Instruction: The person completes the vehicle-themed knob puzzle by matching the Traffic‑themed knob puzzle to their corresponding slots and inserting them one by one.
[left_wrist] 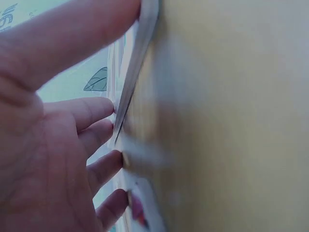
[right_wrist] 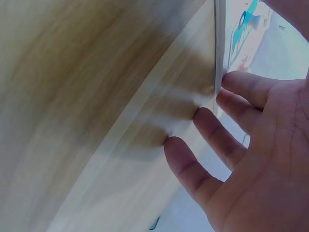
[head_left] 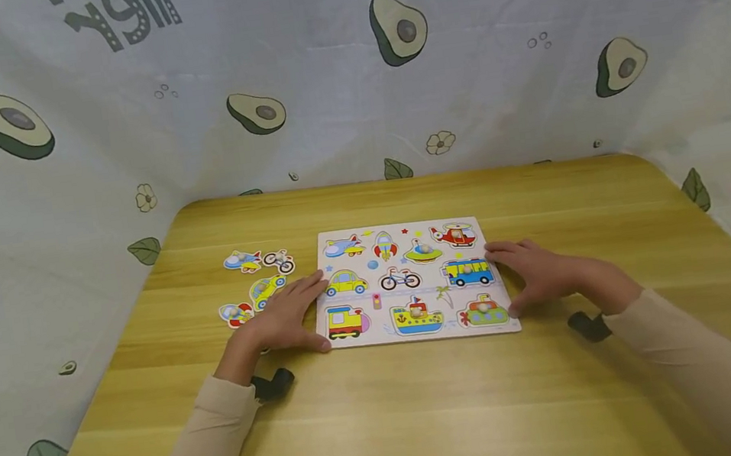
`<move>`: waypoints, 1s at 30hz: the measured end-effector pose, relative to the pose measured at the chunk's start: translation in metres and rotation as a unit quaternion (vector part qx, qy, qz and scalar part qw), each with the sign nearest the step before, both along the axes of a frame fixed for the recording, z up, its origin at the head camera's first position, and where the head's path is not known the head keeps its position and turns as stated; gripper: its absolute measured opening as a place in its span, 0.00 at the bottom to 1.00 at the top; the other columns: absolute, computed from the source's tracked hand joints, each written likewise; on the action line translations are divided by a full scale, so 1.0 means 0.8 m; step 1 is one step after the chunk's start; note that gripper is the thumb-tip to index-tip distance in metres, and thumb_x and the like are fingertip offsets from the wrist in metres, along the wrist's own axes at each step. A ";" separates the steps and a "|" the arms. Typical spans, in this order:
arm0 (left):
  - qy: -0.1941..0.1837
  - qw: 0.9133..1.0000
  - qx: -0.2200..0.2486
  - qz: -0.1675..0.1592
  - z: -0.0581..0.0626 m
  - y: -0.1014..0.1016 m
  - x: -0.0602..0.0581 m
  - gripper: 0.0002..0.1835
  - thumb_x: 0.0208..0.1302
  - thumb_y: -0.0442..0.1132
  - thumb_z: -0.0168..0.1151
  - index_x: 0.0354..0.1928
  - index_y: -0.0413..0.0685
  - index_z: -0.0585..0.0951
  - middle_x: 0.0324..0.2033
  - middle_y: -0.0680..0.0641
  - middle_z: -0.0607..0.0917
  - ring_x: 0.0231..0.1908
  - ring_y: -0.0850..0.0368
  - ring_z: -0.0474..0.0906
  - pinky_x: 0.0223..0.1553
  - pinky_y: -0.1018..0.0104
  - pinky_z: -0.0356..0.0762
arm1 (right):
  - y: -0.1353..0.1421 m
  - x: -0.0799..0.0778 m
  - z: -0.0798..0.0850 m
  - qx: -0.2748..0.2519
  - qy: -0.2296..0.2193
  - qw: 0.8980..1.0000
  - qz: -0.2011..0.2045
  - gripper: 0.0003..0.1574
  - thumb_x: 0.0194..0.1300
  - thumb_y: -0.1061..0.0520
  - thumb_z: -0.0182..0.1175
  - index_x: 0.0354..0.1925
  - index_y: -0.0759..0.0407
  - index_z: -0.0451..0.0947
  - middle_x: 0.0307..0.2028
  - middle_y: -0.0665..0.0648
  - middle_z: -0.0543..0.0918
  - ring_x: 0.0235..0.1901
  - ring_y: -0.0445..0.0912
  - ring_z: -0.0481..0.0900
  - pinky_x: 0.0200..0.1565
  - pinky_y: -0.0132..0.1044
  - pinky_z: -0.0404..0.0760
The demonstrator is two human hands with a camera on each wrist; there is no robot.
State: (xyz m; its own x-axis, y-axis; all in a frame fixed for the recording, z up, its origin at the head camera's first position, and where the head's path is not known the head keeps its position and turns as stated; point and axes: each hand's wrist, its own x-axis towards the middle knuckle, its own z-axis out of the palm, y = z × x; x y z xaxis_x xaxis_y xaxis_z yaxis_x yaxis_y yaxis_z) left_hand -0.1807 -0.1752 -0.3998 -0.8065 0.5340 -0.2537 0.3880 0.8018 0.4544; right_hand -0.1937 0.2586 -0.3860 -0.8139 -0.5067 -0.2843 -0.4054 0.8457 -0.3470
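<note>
A white wooden puzzle board point(head_left: 387, 339) with vehicle pictures lies flat on the table. My left hand point(head_left: 283, 318) spreads along its left side, with thumb and index finger at the edge. In the left wrist view the thumb touches the board's rim point(left_wrist: 135, 63), and the other fingertips reach down to the tabletop. My right hand point(head_left: 541, 272) is at the right side, its fingers fairly straight. The right wrist view has two fingertips against the board's edge point(right_wrist: 219, 43) and two on the table. Knobbed pieces such as a helicopter point(head_left: 455, 235) and a bus point(head_left: 468, 271) sit in the board.
Left of the board are loose pieces: an airplane point(head_left: 243, 261), a bicycle point(head_left: 279, 261), a yellow car point(head_left: 267, 290) and a red and blue piece point(head_left: 236, 314), partly behind my left hand. A curtain with avocado prints point(head_left: 339, 131) hangs behind the wooden table point(head_left: 391, 425).
</note>
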 end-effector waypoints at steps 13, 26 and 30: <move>-0.026 0.998 0.061 0.019 0.029 -0.026 -0.017 0.38 0.66 0.42 0.64 0.74 0.38 0.61 0.75 0.37 0.61 0.73 0.37 0.60 0.73 0.41 0.59 | 0.003 0.004 -0.001 0.000 0.000 1.000 0.011 0.65 0.48 0.41 0.75 0.74 0.66 0.57 0.74 0.69 0.55 0.65 0.70 0.59 0.61 0.70 0.68; 0.109 0.983 0.010 0.150 0.054 -0.142 -0.080 0.20 0.67 0.35 0.56 0.58 0.31 0.77 0.57 0.29 0.79 0.55 0.32 0.77 0.56 0.39 0.75 | -0.002 0.003 0.004 0.008 -0.003 1.000 0.006 0.65 0.48 0.41 0.76 0.73 0.66 0.58 0.74 0.69 0.56 0.66 0.71 0.58 0.62 0.70 0.67; 0.084 0.980 -0.035 0.178 0.054 -0.157 -0.094 0.22 0.66 0.38 0.57 0.59 0.31 0.76 0.59 0.29 0.77 0.56 0.31 0.75 0.57 0.38 0.74 | -0.003 0.003 0.003 0.010 -0.002 1.000 0.003 0.64 0.47 0.42 0.77 0.73 0.67 0.58 0.74 0.70 0.56 0.65 0.71 0.58 0.62 0.70 0.67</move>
State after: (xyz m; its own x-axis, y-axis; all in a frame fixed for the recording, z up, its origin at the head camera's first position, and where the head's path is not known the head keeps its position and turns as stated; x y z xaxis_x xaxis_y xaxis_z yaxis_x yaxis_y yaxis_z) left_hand -0.2558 -0.3008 -0.3565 -0.9721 0.1970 -0.1274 0.1424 0.9270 0.3469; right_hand -0.1917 0.2561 -0.3832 -0.8091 -0.5064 -0.2982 -0.4095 0.8497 -0.3321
